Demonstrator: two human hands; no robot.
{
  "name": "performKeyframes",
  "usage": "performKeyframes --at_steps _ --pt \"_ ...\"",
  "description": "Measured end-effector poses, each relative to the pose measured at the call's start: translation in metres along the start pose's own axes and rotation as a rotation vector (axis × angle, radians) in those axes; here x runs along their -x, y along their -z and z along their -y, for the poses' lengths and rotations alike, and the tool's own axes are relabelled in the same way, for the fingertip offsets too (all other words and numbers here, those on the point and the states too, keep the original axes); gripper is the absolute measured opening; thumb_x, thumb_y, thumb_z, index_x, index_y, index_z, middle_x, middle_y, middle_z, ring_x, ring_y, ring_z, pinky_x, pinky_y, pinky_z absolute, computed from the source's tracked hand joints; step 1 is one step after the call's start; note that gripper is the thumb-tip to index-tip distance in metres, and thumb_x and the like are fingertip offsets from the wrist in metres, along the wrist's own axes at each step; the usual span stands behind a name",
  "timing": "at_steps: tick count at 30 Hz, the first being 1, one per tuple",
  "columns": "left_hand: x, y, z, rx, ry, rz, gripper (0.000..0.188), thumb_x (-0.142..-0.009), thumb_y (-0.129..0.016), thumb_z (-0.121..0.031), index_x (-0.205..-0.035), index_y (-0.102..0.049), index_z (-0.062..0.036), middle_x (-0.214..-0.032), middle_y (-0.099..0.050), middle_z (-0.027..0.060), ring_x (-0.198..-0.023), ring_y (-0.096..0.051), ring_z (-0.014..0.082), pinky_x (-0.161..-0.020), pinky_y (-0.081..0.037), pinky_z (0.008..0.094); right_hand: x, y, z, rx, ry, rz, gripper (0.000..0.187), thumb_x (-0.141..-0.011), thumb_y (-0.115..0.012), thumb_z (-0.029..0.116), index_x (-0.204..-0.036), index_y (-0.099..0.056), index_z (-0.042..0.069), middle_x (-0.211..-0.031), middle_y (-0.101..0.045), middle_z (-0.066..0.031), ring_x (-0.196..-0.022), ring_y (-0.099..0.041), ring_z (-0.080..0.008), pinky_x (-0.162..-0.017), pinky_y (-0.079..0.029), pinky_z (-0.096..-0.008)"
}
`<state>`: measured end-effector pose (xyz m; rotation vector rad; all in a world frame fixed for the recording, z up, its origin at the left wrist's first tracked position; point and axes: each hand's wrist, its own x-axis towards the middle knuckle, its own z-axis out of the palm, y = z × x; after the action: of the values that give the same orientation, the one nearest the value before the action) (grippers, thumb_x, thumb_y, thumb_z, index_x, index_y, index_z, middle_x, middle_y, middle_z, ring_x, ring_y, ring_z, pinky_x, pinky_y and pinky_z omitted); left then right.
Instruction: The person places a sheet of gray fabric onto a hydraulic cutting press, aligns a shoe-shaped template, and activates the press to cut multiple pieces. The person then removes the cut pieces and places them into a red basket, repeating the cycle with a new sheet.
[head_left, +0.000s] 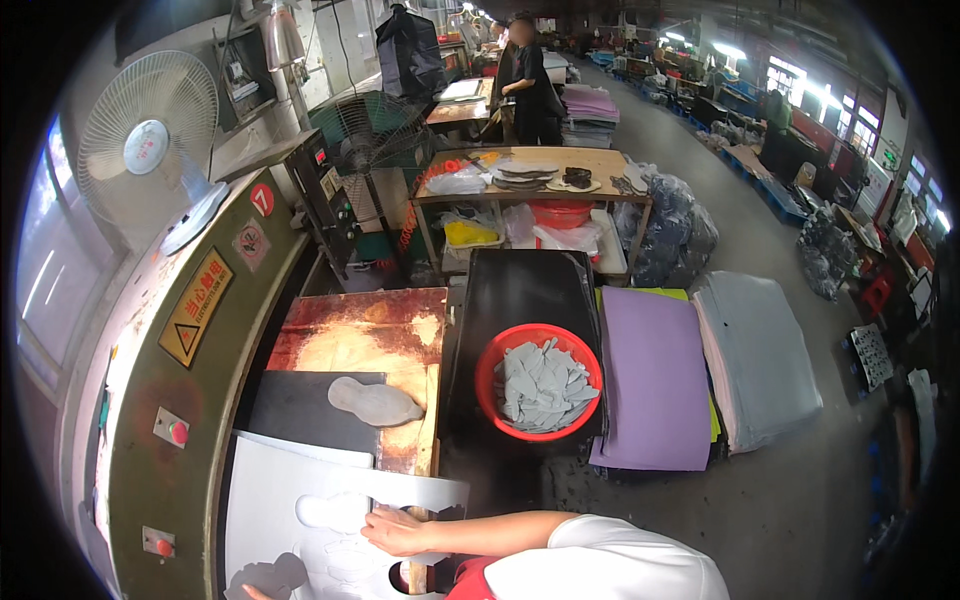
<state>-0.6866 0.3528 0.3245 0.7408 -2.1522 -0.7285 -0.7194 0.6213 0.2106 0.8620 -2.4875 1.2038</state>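
Observation:
A large white sheet with sole-shaped cutouts lies on the bench at my lower left. My right hand reaches in from the right, its fingers closed on the sheet beside a cutout. A narrow strip of this sheet juts past the bench's right edge. Of my left hand, only a finger shows at the lower edge, touching dark grey rounded pieces; its grip is hidden. Farther up the bench, a grey sole-shaped piece rests partly on a black sheet and partly on worn wood.
Left of the bench stands a green machine with red buttons. To the right, a red basin of grey scraps sits on a black surface, beside purple sheets and a pale stack. A worktable and a person are ahead.

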Motion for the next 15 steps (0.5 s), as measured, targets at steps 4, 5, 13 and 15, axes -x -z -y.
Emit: performKeyframes --at_steps 4,5,13,15 --pt "0.0 0.007 -0.007 -0.066 0.106 -0.013 0.063 -0.092 -0.051 -0.045 -0.123 -0.048 0.0098 -0.117 -0.053 0.033 -0.106 -0.055 0.0424 -0.091 -0.046 0.0438 -0.007 -0.003 0.004 0.11 -0.088 0.095 0.022 -0.085 -0.057 0.019 -0.099 -0.056 0.002 -0.087 -0.055 -0.0173 -0.085 -0.056 -0.0333 -0.077 -0.044 -0.0437" --pt "0.001 0.01 -0.009 -0.101 0.091 -0.037 0.063 -0.092 -0.05 -0.046 -0.122 -0.049 0.0102 -0.116 -0.054 0.0334 -0.105 -0.056 0.0425 -0.09 -0.046 0.0437 -0.01 -0.002 0.005 0.112 -0.138 0.121 0.027 -0.085 -0.058 0.019 -0.106 -0.055 0.002 -0.088 -0.057 -0.0173 -0.085 -0.057 -0.0334 -0.077 -0.044 -0.0438" --pt "-0.027 0.032 0.012 0.12 -0.028 -0.12 0.058 -0.092 -0.056 -0.038 -0.118 -0.049 0.0134 -0.11 -0.056 0.0343 -0.099 -0.058 0.0417 -0.089 -0.047 0.0411 -0.002 0.035 0.025 0.016 -0.309 0.369 0.06 -0.083 -0.059 0.022 -0.135 -0.039 0.003 -0.064 -0.06 -0.0169 -0.067 -0.062 -0.0361 -0.07 -0.048 -0.0468" --pt "-0.031 0.03 0.027 0.242 -0.225 -0.05 0.054 -0.093 -0.054 -0.035 -0.12 -0.049 0.011 -0.112 -0.056 0.0307 -0.097 -0.058 0.0408 -0.088 -0.047 0.0419 -0.001 0.037 0.025 0.03 -0.394 0.561 0.065 -0.08 -0.06 0.019 -0.139 -0.034 0.007 -0.077 -0.065 -0.0181 -0.076 -0.064 -0.0354 -0.079 -0.048 -0.045"
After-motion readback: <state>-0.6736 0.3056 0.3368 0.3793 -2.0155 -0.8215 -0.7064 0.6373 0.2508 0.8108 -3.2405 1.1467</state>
